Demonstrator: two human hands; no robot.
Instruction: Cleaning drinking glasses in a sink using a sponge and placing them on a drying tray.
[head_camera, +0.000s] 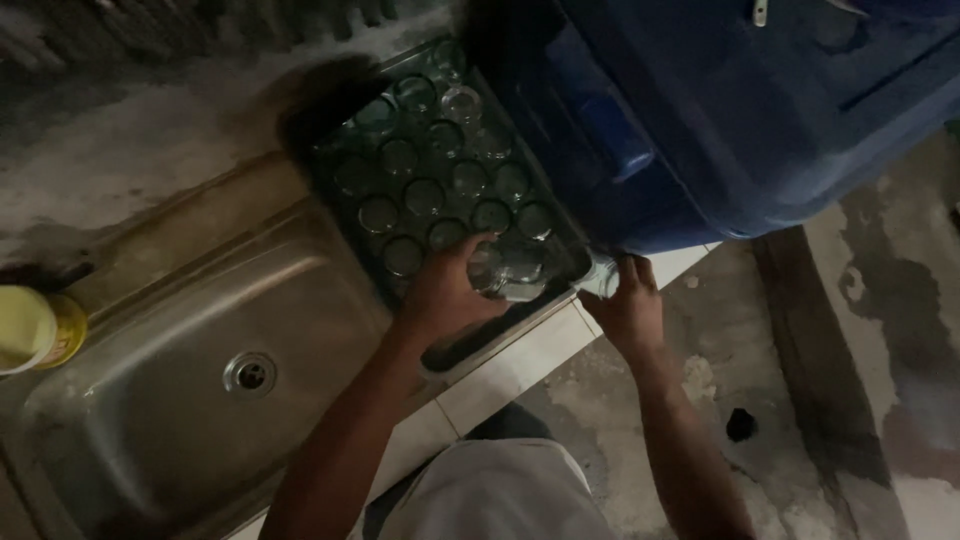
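My left hand (445, 290) grips a clear drinking glass (505, 270) at the near corner of a dark tray (575, 262) that holds several upturned glasses (425, 195). My right hand (628, 300) holds a second clear glass (600, 275) just past the tray's right edge, under the bottom of a big blue plastic barrel (720, 110). The two hands are close together, about a hand's width apart. My forearms reach up from the bottom of the view.
A steel sink (180, 390) with a round drain (250, 373) lies to the left. A yellow container (35, 328) stands at the far left edge. White tiles edge the counter; stained concrete floor with a small dark spot (740, 425) is at the right.
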